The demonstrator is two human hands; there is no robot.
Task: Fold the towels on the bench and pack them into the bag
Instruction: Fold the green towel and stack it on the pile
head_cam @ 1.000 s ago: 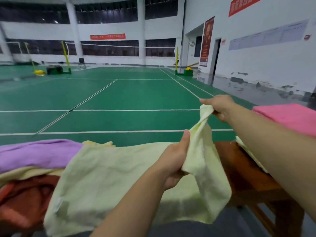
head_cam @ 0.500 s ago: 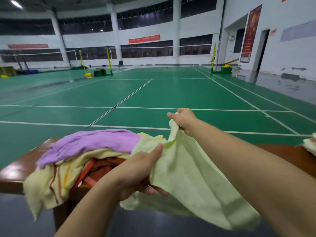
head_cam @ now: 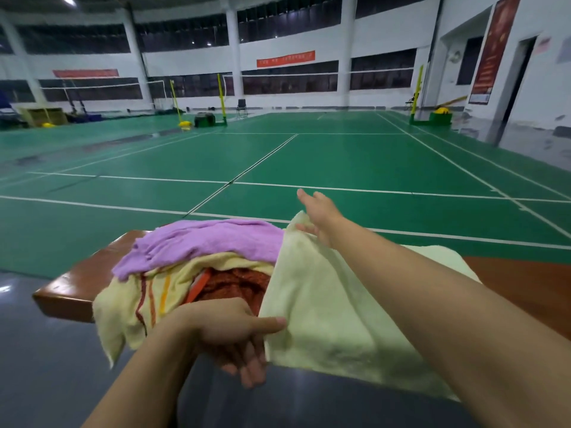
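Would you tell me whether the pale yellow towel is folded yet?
Not folded: the pale yellow towel lies spread over the bench, both hands at its edge.

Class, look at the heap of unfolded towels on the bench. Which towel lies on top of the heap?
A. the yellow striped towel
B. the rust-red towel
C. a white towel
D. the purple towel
D: the purple towel is draped over the top of the heap, with the yellow striped towel and the rust-red towel showing beneath it on the bench.
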